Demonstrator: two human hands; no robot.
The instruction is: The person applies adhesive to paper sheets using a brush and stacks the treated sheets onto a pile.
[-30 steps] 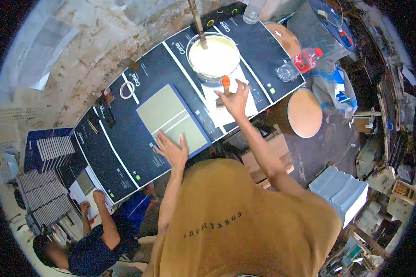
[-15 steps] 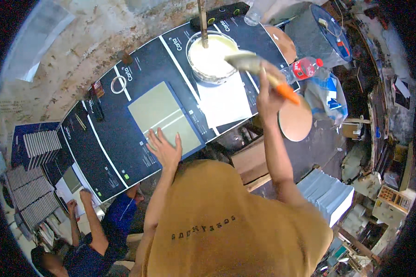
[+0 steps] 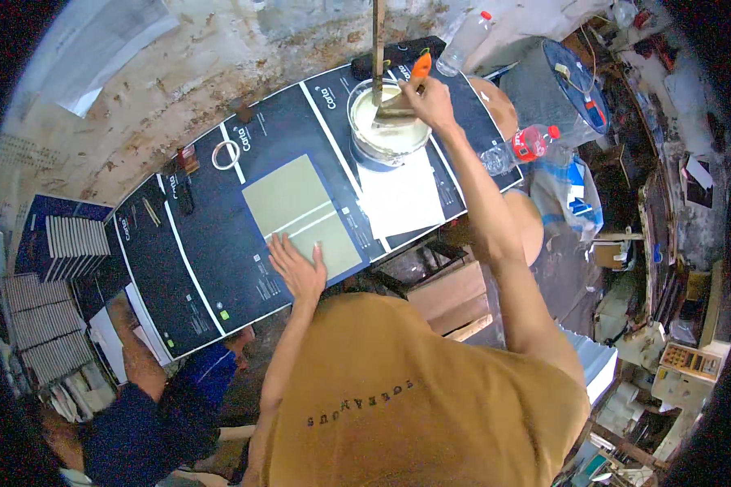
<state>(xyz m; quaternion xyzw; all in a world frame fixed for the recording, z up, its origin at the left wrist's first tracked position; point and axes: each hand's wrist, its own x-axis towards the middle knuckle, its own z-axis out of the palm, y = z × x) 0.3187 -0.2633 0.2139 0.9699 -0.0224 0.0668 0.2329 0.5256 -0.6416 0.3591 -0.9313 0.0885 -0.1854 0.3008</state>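
Observation:
My left hand (image 3: 302,269) lies with fingers spread on the near edge of a grey-green board (image 3: 288,195). Pale strips cross the board's middle, and a dark blue sheet (image 3: 349,272) shows around its edges. In my right hand (image 3: 434,104) is a wide brush (image 3: 398,112) with an orange-tipped handle. Its bristles are down at the creamy white liquid (image 3: 414,136) inside a clear round tub (image 3: 375,154). A wooden stick (image 3: 378,45) rises beside the brush at the tub's far side. White paper (image 3: 402,199) lies under the tub.
A tape roll (image 3: 226,154) lies on the black-covered table (image 3: 211,235). Bottles stand right of the tub, including a red-labelled bottle (image 3: 532,144). At the left, a co-worker's arm (image 3: 138,349) reaches over papers near stacked dark-edged books (image 3: 77,243).
My right hand has carried the brush left and away from me, from beside the tub to over its liquid, handle now upward. My left hand stays on the board. The co-worker has leaned forward.

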